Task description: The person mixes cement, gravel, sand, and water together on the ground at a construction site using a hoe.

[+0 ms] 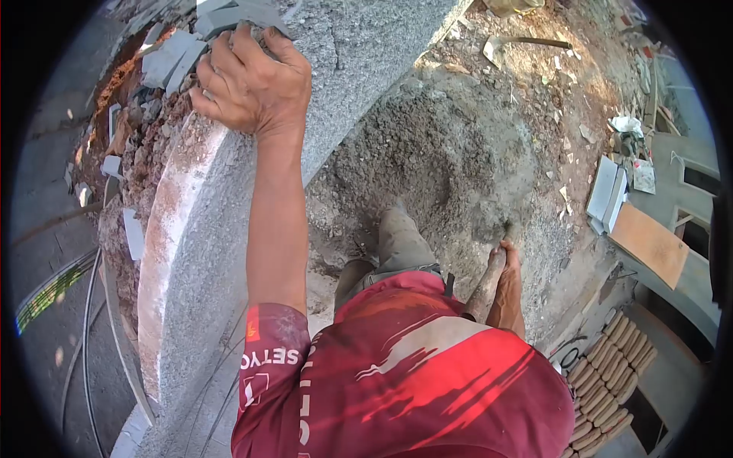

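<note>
My left hand (pixel 252 80) is raised at the upper left, its fingers bent over the top of a rough grey wall (pixel 221 202). A dark grey lump (pixel 267 49) shows between the thumb and fingers. Whether the hand grips it or only rests on it is hidden. Beside the fingers lie grey tile pieces (pixel 172 57). My right hand (pixel 505 263) is low on the right, closed at the edge of a heap of wet grey mortar (pixel 450 145). A short brownish end like a tool handle (pixel 511 230) sticks out past its fingers; the rest is hidden.
A hoe (pixel 527 41) lies on the dirt at the top. On the right are stacked tiles (pixel 603 191), an orange-brown board (pixel 649 243) and rows of tan rolls (pixel 611 382). Rubble (pixel 145 145) and a dark cable (pixel 90 351) lie on the left.
</note>
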`<state>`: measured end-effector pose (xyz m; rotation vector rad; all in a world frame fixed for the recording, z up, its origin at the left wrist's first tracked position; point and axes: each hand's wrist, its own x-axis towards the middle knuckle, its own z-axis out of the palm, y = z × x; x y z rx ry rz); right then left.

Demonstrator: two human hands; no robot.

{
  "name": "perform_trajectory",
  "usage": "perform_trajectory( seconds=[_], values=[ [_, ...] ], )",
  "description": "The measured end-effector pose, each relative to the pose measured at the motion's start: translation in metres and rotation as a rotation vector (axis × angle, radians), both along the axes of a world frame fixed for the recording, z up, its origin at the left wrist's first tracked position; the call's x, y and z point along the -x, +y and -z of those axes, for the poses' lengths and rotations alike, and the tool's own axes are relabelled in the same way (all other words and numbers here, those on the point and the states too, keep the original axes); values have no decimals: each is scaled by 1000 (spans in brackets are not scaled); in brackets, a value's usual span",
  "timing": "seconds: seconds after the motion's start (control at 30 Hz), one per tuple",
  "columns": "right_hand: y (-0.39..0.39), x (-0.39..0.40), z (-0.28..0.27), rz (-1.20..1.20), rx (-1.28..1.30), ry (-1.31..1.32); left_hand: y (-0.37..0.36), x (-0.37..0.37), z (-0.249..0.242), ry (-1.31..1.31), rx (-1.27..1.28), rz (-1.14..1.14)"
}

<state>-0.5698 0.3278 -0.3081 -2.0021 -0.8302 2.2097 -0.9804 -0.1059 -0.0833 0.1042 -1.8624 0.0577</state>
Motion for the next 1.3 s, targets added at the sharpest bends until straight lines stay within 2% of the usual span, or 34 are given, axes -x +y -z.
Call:
perform_trajectory(
  seconds=[0.07, 0.13, 0.2, 0.27, 0.33, 0.4, 0.47, 0.6, 0.77, 0.83, 0.93, 1.03, 1.13, 1.17, 1.2, 1.27, 1.3],
  values=[
    [-8, -46, 8, 59, 46, -75, 1, -5, 1, -52, -24, -37],
    [-10, -98, 20, 85, 93, -140, 4, -14, -6, -16, -53, 21],
    [-10, -140, 35, 212, 156, -203, 10, -29, -20, -261, -103, 79],
    [-37, -150, 9, 186, 23, -321, 9, -31, -25, -208, -110, 63],
    [-29, -140, 5, 199, 26, -275, 7, -40, -35, -317, -711, 649],
    [-34, -148, 2, 253, 68, -199, 10, -33, -25, -278, -701, 642],
    [-51, -164, -4, 304, 118, -119, 13, -27, -17, -194, -135, 95],
    [-79, -184, -14, 403, 255, 78, 16, -19, -19, -159, -170, 140],
    [-140, -235, -22, 631, 399, 250, 10, -1, 1, -48, -94, 155],
    [-147, -253, -14, 422, 403, 325, 10, -2, 0, -45, -68, 191],
    [-162, -262, -21, 458, 360, 278, 5, 0, -1, -50, -31, 222],
    [-184, -264, -61, 506, 376, 248, 1, -4, 1, -109, 24, 183],
    [-194, -293, -71, 542, 287, 320, 1, -9, -4, -124, 53, 199],
    [-159, -355, -10, 467, 634, 334, 1, -10, -4, -147, 57, 187],
    [-161, -365, -13, 488, 614, 328, 1, -6, -3, -145, 43, 170],
    [-160, -382, -26, 393, 788, 474, 0, -5, 2, -89, 15, 174],
    [-159, -398, -27, 381, 794, 450, 1, -13, 2, -157, 9, 173]
  ],
)
